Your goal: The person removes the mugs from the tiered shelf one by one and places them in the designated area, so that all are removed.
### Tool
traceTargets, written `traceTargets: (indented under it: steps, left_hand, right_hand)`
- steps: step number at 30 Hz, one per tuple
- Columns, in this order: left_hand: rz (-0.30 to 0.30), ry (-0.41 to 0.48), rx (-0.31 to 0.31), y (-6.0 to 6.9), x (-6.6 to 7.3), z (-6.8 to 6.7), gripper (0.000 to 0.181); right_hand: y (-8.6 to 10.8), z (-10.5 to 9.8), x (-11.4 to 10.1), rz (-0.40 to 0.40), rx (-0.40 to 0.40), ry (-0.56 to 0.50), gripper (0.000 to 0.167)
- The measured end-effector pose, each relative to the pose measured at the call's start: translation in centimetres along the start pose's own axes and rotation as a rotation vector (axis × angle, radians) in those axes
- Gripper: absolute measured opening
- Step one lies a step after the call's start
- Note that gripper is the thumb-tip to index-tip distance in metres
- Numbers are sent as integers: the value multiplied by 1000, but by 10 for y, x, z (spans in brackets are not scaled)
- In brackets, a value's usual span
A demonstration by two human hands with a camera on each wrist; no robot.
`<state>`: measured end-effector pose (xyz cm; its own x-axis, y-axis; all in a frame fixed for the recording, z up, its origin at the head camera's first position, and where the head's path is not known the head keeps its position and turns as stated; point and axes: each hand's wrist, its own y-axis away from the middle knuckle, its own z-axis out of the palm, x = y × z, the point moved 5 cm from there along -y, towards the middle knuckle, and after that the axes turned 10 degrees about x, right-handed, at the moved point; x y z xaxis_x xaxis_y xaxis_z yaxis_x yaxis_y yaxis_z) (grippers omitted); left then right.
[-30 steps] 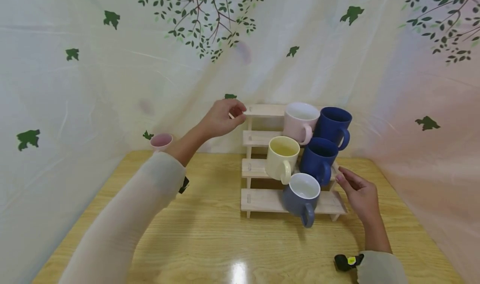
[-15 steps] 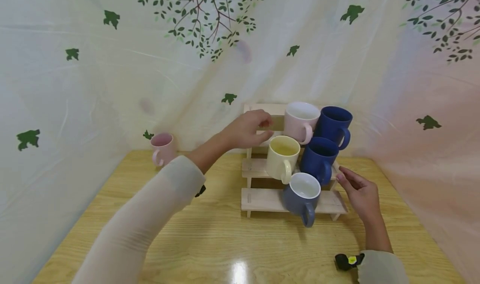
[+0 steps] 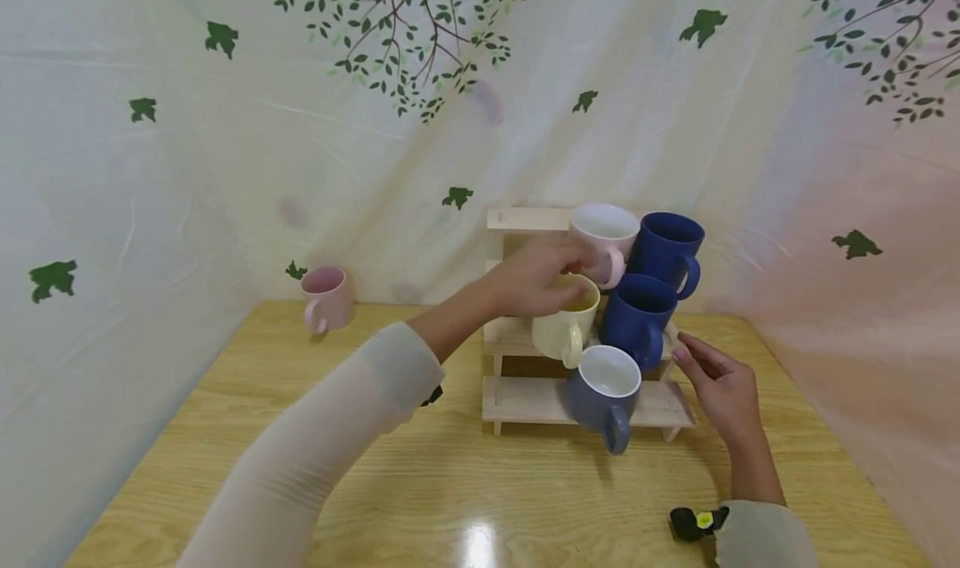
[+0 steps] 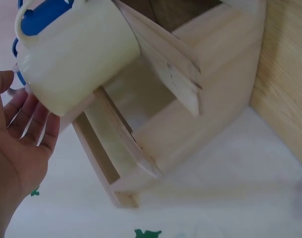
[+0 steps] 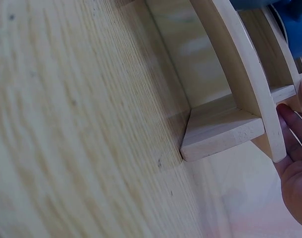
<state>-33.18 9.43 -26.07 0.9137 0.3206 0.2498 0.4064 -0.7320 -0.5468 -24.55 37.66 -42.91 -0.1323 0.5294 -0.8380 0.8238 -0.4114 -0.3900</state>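
In the head view my left hand (image 3: 528, 281) is over the yellow mug (image 3: 551, 335), just in front of the pale pink mug (image 3: 604, 221). The left wrist view shows its fingers (image 4: 36, 116) loosely bent beside the yellow mug (image 4: 81, 54), not wrapped round it; whether they touch it I cannot tell. My right hand (image 3: 726, 393) pinches the right edge of the stepped wooden rack (image 3: 525, 397). In the right wrist view that hand (image 5: 297, 173) has its fingers at the end of a rack shelf (image 5: 235, 59).
Two dark blue mugs (image 3: 662, 251) stand on the rack's right part, one above the other. A grey-blue mug (image 3: 591, 403) is on the lowest shelf. Another pink mug (image 3: 336, 301) stands at the table's back left. A patterned cloth (image 3: 360, 160) hangs behind the table (image 3: 420, 476).
My left hand has moved right and down, from the rack's upper left end to the yellow mug. The right hand and the mugs have stayed in place.
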Motion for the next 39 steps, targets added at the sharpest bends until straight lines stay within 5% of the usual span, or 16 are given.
traceTargets:
  steps: [15,21,34,39]
  left_hand:
    - [-63,108,19,-12,15,18,21]
    - [-116,224,60,-16,15,20,14]
    - [-308,441,146,-13,12,22,12]
    - [-466,596,174,-12,8,29,15]
  right_hand:
    - [0,0,-1,11,1,-2,51]
    - [0,0,0,10,8,-2,51]
    - [-1,2,0,0,8,-15,51]
    - [0,1,0,2,18,-19,50]
